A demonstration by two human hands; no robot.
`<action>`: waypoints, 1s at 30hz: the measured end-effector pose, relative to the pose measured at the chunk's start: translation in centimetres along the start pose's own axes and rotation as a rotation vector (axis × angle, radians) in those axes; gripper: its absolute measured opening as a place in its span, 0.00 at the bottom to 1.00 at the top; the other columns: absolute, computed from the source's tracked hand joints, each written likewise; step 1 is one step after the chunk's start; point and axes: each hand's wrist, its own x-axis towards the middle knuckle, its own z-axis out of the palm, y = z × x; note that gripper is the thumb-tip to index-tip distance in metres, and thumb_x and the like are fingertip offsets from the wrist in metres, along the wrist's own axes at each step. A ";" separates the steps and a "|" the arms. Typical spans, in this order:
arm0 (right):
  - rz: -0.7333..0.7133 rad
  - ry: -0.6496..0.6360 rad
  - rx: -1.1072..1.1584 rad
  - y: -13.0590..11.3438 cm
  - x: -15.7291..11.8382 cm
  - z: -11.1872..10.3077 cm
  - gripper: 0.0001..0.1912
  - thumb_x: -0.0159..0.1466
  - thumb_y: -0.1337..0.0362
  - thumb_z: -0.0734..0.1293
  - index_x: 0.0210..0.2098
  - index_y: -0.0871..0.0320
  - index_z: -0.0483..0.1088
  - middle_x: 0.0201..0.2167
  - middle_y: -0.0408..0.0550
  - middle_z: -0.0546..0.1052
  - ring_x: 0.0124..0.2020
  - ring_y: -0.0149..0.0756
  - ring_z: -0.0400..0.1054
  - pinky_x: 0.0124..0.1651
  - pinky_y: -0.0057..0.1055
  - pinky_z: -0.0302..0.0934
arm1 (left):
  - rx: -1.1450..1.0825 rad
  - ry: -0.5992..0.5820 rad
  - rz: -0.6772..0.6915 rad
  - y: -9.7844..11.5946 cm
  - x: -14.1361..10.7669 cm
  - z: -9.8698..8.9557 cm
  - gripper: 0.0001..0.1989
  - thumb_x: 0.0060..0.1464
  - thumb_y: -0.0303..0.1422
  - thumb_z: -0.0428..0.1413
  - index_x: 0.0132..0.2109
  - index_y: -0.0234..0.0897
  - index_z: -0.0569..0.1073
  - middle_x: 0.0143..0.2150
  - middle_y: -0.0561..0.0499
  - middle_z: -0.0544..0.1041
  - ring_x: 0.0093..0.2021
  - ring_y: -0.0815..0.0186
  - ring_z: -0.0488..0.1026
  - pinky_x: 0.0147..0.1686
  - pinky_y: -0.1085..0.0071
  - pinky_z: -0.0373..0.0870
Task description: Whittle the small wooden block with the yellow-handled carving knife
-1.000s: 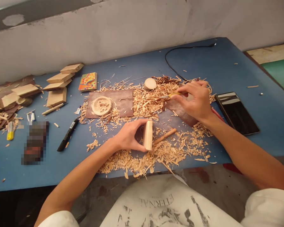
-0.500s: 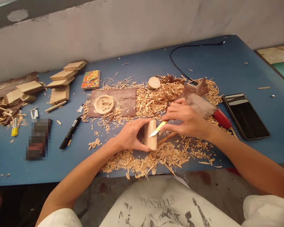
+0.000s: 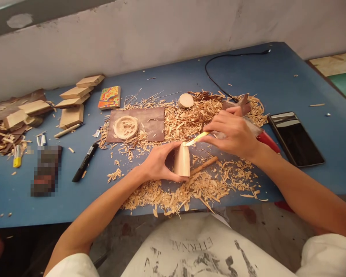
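My left hand grips a pale wooden block, held upright on its edge on the blue table. My right hand holds a small carving knife with a yellow handle. The blade tip touches the top far edge of the block. Wood shavings lie thick all around both hands. A thin wooden stick lies just right of the block.
A carved wooden disc rests on a brown leather mat; a small round wood slice lies behind. A phone and a red-handled tool lie right. Left are wood blocks, a black marker, a colourful card. A black cable runs at the back.
My right hand brought the knife from the far shavings down to the block, then slid the blade up from the block's side to its top edge. The left hand stayed on the block.
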 end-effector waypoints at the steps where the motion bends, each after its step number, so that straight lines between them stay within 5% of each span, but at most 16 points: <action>1: 0.008 0.006 -0.021 0.1 0.0 0.1 0.18 0.69 0.47 0.67 0.33 0.53 0.77 0.28 0.42 0.78 0.33 0.36 0.68 0.49 0.41 0.50 | -0.018 0.002 -0.014 0.0 0.0 0.0 0.48 0.35 0.50 0.73 0.61 0.37 0.68 0.56 0.40 0.80 0.51 0.49 0.81 0.52 0.52 0.77; 10: 0.258 0.154 -0.211 3.8 -0.1 -0.1 0.20 0.67 0.42 0.67 0.35 0.51 0.77 0.33 0.47 0.80 0.39 0.46 0.70 0.53 0.50 0.51 | 0.042 -0.006 0.040 -0.4 -0.2 -0.1 0.49 0.36 0.49 0.73 0.63 0.38 0.67 0.58 0.38 0.78 0.55 0.47 0.78 0.54 0.51 0.75; 17: -0.051 -0.045 0.259 -0.4 0.0 0.3 0.16 0.66 0.47 0.71 0.34 0.53 0.75 0.29 0.40 0.78 0.32 0.33 0.67 0.51 0.40 0.51 | 0.045 0.015 0.087 -0.3 -0.2 0.1 0.48 0.37 0.50 0.73 0.63 0.40 0.65 0.57 0.40 0.77 0.53 0.49 0.78 0.51 0.54 0.74; 30: -0.063 -0.158 0.281 -0.4 -0.1 0.1 0.16 0.67 0.48 0.71 0.34 0.54 0.77 0.28 0.39 0.79 0.32 0.32 0.68 0.49 0.38 0.52 | 0.056 -0.017 0.022 -0.2 -0.2 0.1 0.49 0.36 0.50 0.73 0.64 0.41 0.65 0.56 0.41 0.78 0.51 0.49 0.78 0.50 0.53 0.75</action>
